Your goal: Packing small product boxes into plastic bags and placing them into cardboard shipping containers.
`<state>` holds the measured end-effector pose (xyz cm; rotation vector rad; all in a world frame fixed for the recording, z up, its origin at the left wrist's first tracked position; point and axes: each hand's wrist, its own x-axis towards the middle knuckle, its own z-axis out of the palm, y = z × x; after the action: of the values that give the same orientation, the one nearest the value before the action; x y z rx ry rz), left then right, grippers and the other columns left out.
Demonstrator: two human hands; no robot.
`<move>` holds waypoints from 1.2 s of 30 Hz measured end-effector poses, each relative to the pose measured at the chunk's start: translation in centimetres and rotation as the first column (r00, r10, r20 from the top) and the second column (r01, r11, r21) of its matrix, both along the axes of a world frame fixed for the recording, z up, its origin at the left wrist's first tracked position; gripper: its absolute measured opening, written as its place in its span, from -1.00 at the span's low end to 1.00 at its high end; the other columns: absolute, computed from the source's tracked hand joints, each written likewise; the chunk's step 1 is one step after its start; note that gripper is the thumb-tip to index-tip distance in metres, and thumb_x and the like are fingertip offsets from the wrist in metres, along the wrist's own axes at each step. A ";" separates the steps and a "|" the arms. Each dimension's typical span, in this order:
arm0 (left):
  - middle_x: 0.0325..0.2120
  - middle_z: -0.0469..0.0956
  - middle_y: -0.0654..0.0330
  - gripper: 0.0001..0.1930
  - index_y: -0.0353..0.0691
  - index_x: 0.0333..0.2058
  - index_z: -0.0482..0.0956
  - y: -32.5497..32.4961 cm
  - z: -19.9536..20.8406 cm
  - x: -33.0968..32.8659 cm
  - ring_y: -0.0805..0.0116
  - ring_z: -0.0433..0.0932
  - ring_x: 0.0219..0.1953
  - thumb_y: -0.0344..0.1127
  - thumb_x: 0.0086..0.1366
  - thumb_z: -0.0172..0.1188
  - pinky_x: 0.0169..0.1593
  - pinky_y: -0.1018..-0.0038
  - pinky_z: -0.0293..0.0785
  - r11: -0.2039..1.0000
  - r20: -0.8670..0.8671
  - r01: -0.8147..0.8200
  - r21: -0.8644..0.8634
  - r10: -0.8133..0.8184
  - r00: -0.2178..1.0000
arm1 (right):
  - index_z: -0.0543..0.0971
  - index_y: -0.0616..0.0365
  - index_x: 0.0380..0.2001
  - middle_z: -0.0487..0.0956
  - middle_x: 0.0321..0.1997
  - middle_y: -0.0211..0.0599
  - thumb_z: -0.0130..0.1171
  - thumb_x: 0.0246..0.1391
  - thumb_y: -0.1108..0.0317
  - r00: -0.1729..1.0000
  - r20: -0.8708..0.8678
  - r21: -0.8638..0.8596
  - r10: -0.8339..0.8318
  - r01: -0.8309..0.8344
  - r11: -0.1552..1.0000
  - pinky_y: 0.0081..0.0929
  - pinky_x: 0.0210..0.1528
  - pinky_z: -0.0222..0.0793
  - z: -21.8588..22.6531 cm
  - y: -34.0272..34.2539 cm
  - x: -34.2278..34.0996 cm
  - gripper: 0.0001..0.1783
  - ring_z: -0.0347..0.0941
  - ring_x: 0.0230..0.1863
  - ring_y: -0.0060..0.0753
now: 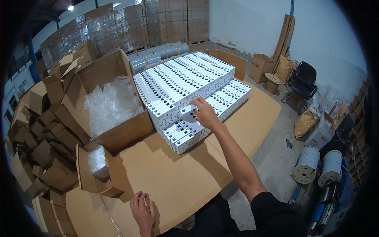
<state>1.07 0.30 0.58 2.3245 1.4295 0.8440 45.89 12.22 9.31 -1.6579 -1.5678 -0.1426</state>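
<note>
My right hand (206,115) is closed on a small white box (187,112) with dark square marks, at the near edge of a big stack. The stack (185,81) consists of many slim white boxes in tight rows. Its near part steps down to a lower layer (231,98) of the same boxes. Over the cardboard-covered table (166,173), at its near edge, my left hand (143,210) holds nothing, fingers apart. Beyond it, to the left, stands a small open carton (87,175) with a bubble-wrapped bundle (98,161) inside.
A large open carton (122,132) with clear plastic bags (112,102) stands left of the stack. Folded cartons (45,146) pile up at the far left. Wrapped pallets (130,23) line the back. On the right floor are a black chair (304,79) and cable spools (306,164).
</note>
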 end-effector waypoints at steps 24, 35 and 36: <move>-0.15 0.59 0.14 -0.60 -0.22 0.22 0.38 5.7 2.5 1.4 0.41 0.60 -0.16 -0.13 0.57 -0.10 -0.12 0.52 0.54 0.740 0.865 0.478 -0.473 0.288 0.410 | 0.49 0.28 0.00 0.58 -0.11 -0.03 0.19 0.07 0.60 0.720 -0.560 -0.105 0.409 -0.551 0.828 -0.35 -0.12 0.59 -2.3 -7.6 -22.6 -0.62 0.63 -0.13 -0.15; -0.08 0.57 0.09 -0.54 -0.19 0.24 0.34 10.5 0.7 2.4 0.44 0.56 -0.07 -0.54 0.39 0.12 -0.05 0.55 0.55 0.863 0.881 0.349 -0.366 0.200 0.429 | 0.49 0.31 -0.04 0.43 0.13 -0.22 0.08 0.23 0.64 0.365 -0.824 0.106 0.433 -0.652 0.750 -0.50 0.20 0.39 -8.9 -3.0 -22.6 -0.77 0.43 0.16 -0.43; -0.08 0.57 0.09 -0.54 -0.19 0.24 0.34 10.6 0.5 2.4 0.44 0.56 -0.07 -0.54 0.39 0.12 -0.05 0.55 0.55 0.866 0.883 0.346 -0.362 0.199 0.426 | 0.49 0.31 -0.04 0.43 0.13 -0.22 0.08 0.23 0.64 0.364 -0.822 0.107 0.438 -0.656 0.747 -0.50 0.20 0.39 -8.7 -3.0 -22.7 -0.77 0.43 0.16 -0.43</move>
<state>3.50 10.92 1.12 1.1111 0.8372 1.2358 23.15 9.25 0.64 -0.9562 -1.2939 1.0996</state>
